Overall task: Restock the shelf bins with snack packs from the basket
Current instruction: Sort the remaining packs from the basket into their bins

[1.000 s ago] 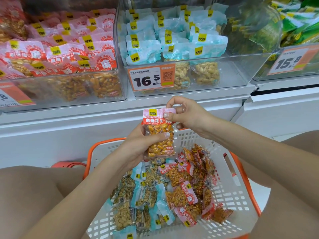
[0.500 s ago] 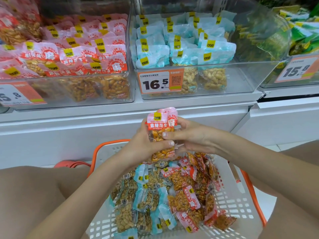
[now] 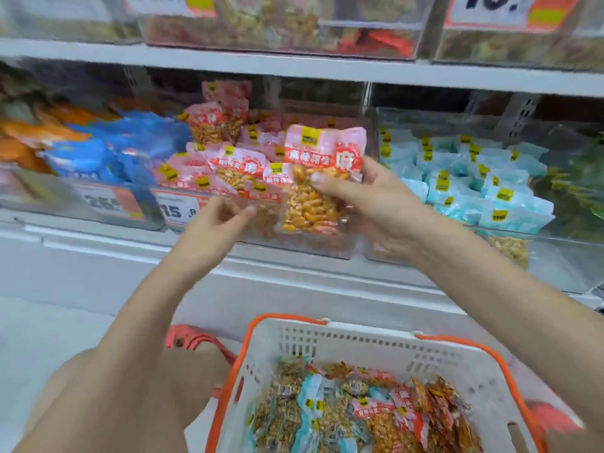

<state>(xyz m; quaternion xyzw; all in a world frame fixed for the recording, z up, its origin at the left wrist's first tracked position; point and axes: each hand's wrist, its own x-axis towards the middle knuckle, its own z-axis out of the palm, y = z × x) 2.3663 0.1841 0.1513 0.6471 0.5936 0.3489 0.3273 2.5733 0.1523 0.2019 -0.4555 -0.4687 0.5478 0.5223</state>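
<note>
My right hand [image 3: 366, 197] grips a pink-topped peanut pack [image 3: 313, 184] upright, held in front of the clear bin of matching pink packs [image 3: 228, 165]. My left hand [image 3: 215, 223] hovers just left of the pack with fingers loosely curled and holds nothing. Below, the white basket with an orange rim [image 3: 359, 338] holds several pink and pale-blue snack packs [image 3: 359, 413].
A bin of pale-blue packs [image 3: 467, 178] stands right of the pink bin, and a bin of blue and orange packs [image 3: 98, 148] to its left. An upper shelf [image 3: 294, 67] with more bins and price tags runs above. My knees frame the basket.
The pack rose from above the basket up to the pink bin. My left hand let go of it; only my right hand holds it now. The view tilted upward.
</note>
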